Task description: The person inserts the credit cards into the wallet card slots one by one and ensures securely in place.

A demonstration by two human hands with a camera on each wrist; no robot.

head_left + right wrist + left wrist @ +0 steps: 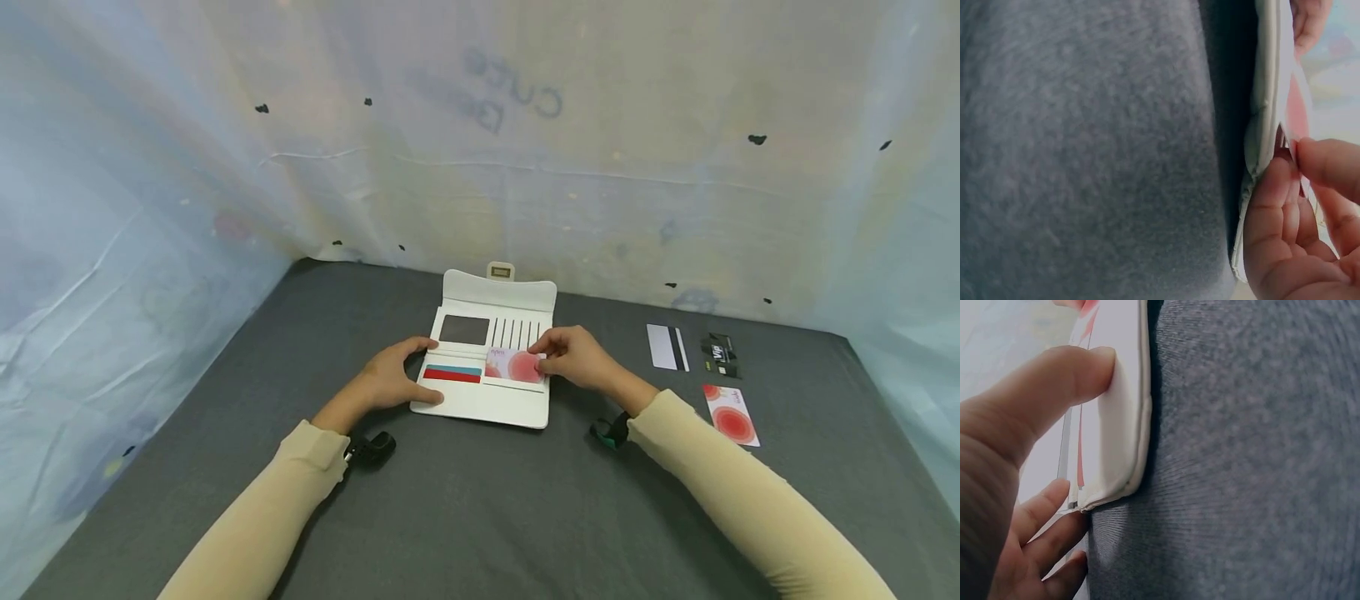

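Observation:
A white wallet (480,400) lies unfolded on the grey cloth, its card slots facing up, with a red and a blue card (452,374) tucked in the left slots. My left hand (397,375) holds the wallet's left edge (1119,425), thumb pressed on top and fingers at the far side. My right hand (573,357) pinches a pink card with red circles (512,365) that sits partly in a right-hand slot. In the right wrist view the fingertips (1279,187) grip the card at the wallet's rim (1263,119).
Right of the wallet lie a white card (662,346), a thin strip beside it, a black card (720,354) and another pink card with red circles (731,414). Pale plastic sheeting walls stand behind and at both sides. Grey cloth (465,517) covers the table.

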